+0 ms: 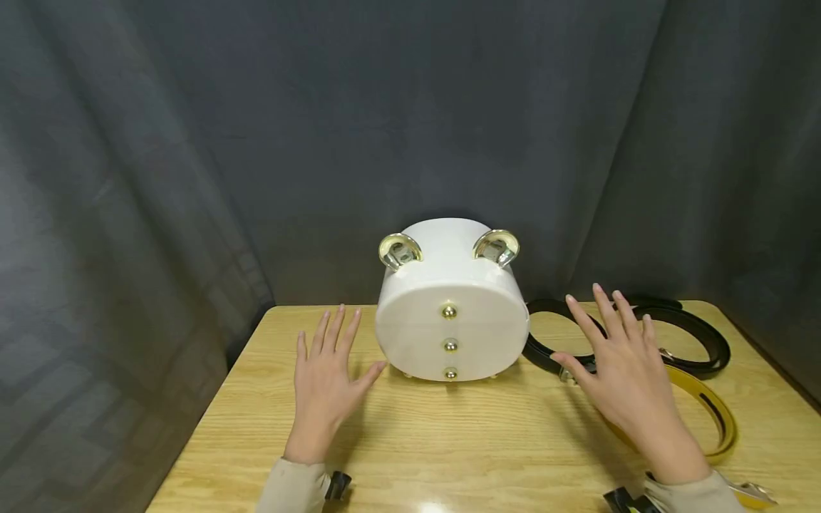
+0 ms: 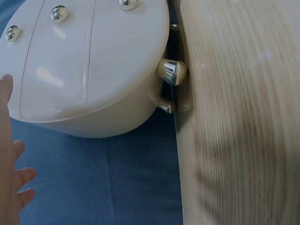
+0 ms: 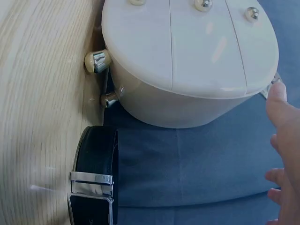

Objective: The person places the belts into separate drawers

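A white oval box point(image 1: 452, 335) with two gold ears and gold knobs down its front stands on small gold feet toward the back of the table. My left hand point(image 1: 323, 381) hovers to its left, fingers spread and thumb pointing toward the box. On the other side my right hand point(image 1: 625, 377) is held up with fingers fanned out, overlapping the belts in the head view. Neither hand holds anything. Faint seams run across the white front point(image 2: 65, 61) in the left wrist view. The right wrist view shows the box's rounded side point(image 3: 164, 110) and a foot point(image 3: 97, 61).
Coiled black belts point(image 1: 715, 356) lie at the right rear of the wooden table point(image 1: 474, 442). A yellow belt point(image 1: 727, 427) is looped nearer the front right. One black belt's metal buckle point(image 3: 91, 183) faces the right wrist camera. Dark grey curtain point(image 1: 385, 128) hangs behind the table.
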Available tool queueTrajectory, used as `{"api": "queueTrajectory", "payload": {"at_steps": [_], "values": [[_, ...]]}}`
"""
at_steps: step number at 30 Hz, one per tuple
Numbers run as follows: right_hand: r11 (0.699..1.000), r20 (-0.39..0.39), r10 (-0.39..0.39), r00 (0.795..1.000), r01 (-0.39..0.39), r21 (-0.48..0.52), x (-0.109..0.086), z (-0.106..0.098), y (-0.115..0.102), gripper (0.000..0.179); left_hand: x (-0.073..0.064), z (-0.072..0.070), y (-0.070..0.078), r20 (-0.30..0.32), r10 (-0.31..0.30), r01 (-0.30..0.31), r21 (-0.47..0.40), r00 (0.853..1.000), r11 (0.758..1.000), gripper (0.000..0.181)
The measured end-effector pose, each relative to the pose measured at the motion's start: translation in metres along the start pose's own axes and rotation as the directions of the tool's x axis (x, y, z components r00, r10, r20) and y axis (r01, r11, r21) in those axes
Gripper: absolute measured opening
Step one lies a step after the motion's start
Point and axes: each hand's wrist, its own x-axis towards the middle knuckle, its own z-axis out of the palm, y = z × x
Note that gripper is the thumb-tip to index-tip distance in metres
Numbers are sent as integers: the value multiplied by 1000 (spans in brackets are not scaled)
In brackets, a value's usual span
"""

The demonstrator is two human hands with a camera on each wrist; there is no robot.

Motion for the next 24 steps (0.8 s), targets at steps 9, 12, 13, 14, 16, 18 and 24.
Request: {"api": "queueTrajectory", "payload": {"at_steps": [9, 12, 13, 14, 16, 18, 24], "values": [[998, -81, -51, 995, 54, 32, 3, 0, -13, 81, 10, 2, 1, 4, 15, -15, -89, 1000, 996, 84], [997, -109, -63, 992, 68, 38, 3, -1, -18, 82, 12, 5, 1, -12, 24, -26, -121, 1000, 992, 82], [997, -115, -66, 991, 71, 38, 3, -1, -20, 82, 13, 6, 2, -19, 28, -30, -135, 999, 990, 82], [996, -120, -68, 990, 73, 40, 3, -1, -21, 82, 14, 7, 2, -26, 30, -34, -150, 999, 988, 83], [996, -130, -70, 989, 77, 47, 4, -1, -25, 82, 17, 9, 4, -43, 36, -43, -180, 998, 983, 84], [995, -138, -71, 988, 80, 57, 5, -1, -28, 81, 20, 11, 4, -58, 33, -44, -214, 998, 976, 82], [992, -193, -96, 977, 109, 58, 6, -1, -37, 79, 30, 15, 5, -65, 5, -28, -360, 998, 933, 74]]}}
